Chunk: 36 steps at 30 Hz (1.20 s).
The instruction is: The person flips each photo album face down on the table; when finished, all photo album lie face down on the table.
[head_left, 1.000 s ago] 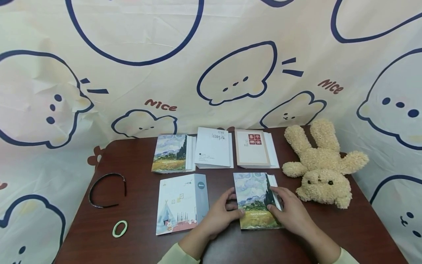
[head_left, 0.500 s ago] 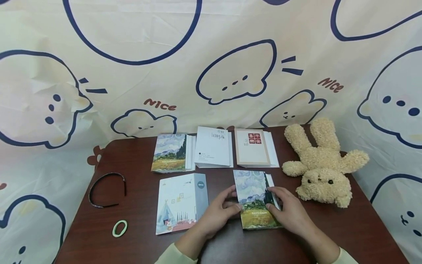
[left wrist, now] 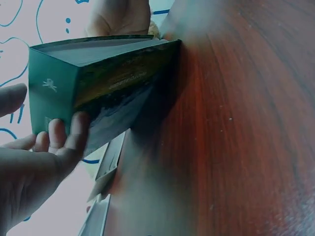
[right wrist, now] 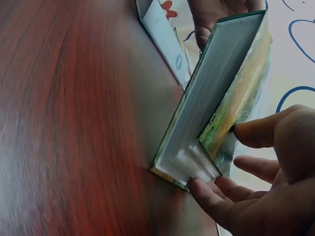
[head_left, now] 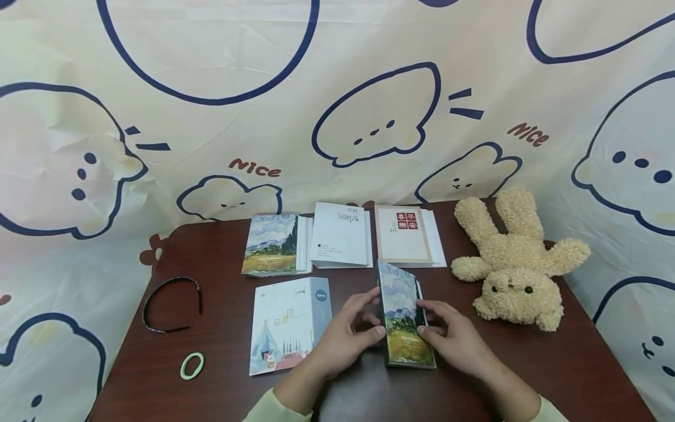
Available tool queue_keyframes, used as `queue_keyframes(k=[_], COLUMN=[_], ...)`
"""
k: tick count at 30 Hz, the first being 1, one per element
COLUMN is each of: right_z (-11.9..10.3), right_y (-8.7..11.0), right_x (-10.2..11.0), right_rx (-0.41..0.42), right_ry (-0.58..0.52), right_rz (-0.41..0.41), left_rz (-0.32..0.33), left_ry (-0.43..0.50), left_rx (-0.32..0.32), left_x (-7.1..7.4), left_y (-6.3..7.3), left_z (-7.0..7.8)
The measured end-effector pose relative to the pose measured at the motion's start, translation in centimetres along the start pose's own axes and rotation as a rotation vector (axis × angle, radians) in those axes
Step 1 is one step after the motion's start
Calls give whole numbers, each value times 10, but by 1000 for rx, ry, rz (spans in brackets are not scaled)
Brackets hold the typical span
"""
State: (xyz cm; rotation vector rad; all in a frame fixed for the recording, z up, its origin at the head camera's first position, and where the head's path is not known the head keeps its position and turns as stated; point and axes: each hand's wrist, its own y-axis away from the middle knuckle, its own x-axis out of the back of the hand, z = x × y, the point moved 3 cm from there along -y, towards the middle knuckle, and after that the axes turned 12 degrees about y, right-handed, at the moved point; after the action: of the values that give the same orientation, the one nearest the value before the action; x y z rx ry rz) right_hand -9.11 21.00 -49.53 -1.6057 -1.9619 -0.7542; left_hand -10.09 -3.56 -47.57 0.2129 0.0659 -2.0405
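Note:
A photo album (head_left: 405, 322) with a painted landscape cover stands tilted on the table, its spine side raised toward the left. My right hand (head_left: 453, 337) pinches its opening side, with the thumb on the front cover and fingers at the page edges. In the right wrist view, white pages (right wrist: 197, 118) show between the parted covers. My left hand (head_left: 350, 337) touches the green spine (left wrist: 51, 91) with its fingertips, some reaching round to the back cover. Its thumb (left wrist: 12, 98) is held apart from the spine.
Behind stand a second landscape album (head_left: 271, 243), a white album (head_left: 340, 234) and a beige-framed album (head_left: 403, 237). A pale blue album (head_left: 287, 328) lies left of my hands. Farther left are a headband (head_left: 150, 293) and green ring (head_left: 183, 369). A plush toy (head_left: 517, 258) lies right.
The album has turned from lying nearly flat to tilted up, its spine side raised. My left thumb has come off the front cover. My right hand has shifted slightly left with the album.

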Motion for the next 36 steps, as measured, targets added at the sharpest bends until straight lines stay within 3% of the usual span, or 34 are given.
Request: queue_keyframes(k=[10,20,36], right_z=[-6,-18,-37], right_y=[-2,-5,-5], right_x=[-17,-31,-31], right_rx=[23,76,86], right_ry=[-97,-241,-365], right_rz=[-5,-102,-95], left_rz=[47,79,78], left_ry=[77,171,168], left_rx=[-48,-43,-50], left_x=[2,2,3], left_y=[1,2,5], left_z=[7,11,16])
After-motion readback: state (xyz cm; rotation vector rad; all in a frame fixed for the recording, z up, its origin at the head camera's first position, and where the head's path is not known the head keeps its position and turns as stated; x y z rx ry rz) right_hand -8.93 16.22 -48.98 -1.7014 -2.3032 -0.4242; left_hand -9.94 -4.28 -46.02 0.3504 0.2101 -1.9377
